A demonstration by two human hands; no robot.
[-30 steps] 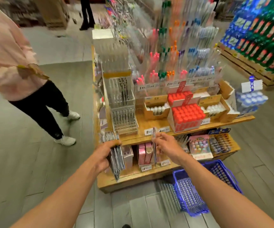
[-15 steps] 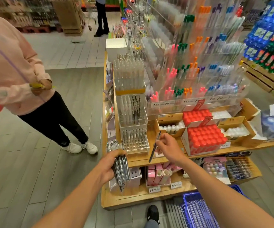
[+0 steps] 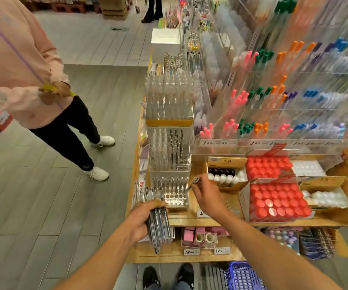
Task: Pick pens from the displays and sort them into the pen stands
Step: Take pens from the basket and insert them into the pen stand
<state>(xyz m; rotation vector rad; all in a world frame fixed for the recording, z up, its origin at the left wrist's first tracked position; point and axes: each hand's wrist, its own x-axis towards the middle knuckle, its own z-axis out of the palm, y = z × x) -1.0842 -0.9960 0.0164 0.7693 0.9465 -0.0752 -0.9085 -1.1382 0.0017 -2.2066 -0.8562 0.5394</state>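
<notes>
My left hand grips a bundle of silver-grey pens at the left end of the wooden shelf. My right hand pinches a single pen, its tip angled down towards the clear pen stand, whose front holes stand bare. Above that stand rise stacked clear stands, some holding clear and dark pens. To the right, tiered clear displays hold pink, green, orange and blue pens.
A person in a pink top stands on the floor at the left. Boxes of red-capped items and white bottles sit on the shelf. A blue basket lies by my feet.
I have stepped closer to the shelf. My right hand has raised the single pen from shelf-edge height up to the lowest clear stand. The left hand still holds the bundle.
</notes>
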